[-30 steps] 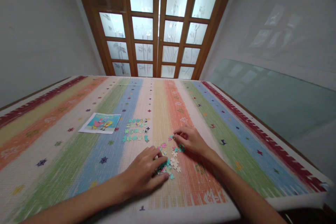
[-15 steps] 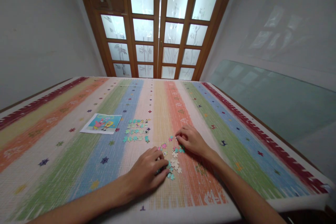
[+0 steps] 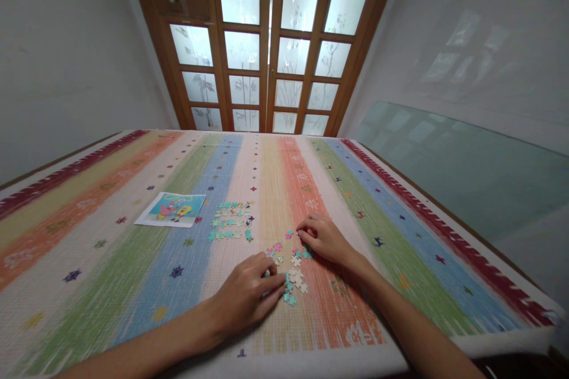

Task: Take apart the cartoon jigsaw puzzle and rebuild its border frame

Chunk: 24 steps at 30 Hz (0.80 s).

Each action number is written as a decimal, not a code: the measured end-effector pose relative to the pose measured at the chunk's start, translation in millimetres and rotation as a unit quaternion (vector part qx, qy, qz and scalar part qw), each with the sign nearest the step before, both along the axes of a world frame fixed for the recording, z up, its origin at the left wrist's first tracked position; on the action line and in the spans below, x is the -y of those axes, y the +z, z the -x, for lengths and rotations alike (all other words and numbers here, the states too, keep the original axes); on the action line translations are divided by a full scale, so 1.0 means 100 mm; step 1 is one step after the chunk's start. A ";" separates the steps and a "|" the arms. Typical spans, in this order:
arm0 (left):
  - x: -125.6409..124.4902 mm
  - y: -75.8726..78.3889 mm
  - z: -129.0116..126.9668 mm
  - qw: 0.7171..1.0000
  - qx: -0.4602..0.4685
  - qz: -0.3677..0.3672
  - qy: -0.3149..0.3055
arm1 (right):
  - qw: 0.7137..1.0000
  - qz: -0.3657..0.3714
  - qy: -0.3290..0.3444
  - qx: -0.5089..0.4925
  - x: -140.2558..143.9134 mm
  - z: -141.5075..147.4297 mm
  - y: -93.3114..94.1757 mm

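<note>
Two hands are in view, the left hand (image 3: 244, 296) and the right hand (image 3: 324, 238). One reference picture card (image 3: 170, 209) lies on the one striped counter (image 3: 133, 260). Puzzle pieces lie in two groups: sorted rows (image 3: 230, 222) and a loose heap (image 3: 291, 275); single pieces are too small to count. Two glazed doors (image 3: 267, 53) stand behind.

Left hand (image 3: 246, 296) slid nearer, seemingly dragging puzzle pieces (image 3: 291, 284).

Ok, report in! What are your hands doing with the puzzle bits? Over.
Left hand flat on loose puzzle pieces. Right hand fingering pieces at pile's far edge. Sorted rows and picture card untouched. Nothing blocking.
</note>
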<state>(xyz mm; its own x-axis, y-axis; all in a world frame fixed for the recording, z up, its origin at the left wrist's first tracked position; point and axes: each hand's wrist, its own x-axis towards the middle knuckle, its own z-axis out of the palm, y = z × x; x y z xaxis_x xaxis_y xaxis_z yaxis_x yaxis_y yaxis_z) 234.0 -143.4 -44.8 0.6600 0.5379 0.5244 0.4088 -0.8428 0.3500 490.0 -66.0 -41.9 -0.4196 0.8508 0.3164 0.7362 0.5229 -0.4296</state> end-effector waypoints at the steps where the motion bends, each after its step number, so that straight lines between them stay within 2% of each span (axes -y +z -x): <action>1: 0.00 0.00 0.00 1.000 -0.006 -0.008 0.002 | 1.000 0.000 0.001 0.000 0.00 0.00 0.00; 6: 0.02 0.04 0.00 1.000 -0.017 -0.010 0.001 | 1.000 -0.002 0.004 -0.004 0.00 0.00 0.00; 12: -0.01 -0.02 0.02 0.997 0.025 0.065 -0.019 | 1.000 0.002 0.006 -0.003 0.00 0.00 -0.01; 16: -0.03 -0.05 0.01 0.994 0.063 0.089 -0.031 | 1.000 0.003 0.004 0.001 0.01 0.00 0.00; 24: -0.07 0.06 0.06 0.987 0.061 0.146 -0.012 | 1.000 0.016 -0.003 -0.007 0.01 0.01 0.00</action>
<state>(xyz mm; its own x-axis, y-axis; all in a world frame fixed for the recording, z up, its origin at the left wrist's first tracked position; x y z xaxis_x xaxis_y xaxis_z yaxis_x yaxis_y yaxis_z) 227.7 -136.2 -38.4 0.6159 0.6635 0.4247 0.3306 -0.7071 0.6251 489.3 -67.0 -41.7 -0.4106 0.8629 0.2945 0.7332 0.5045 -0.4559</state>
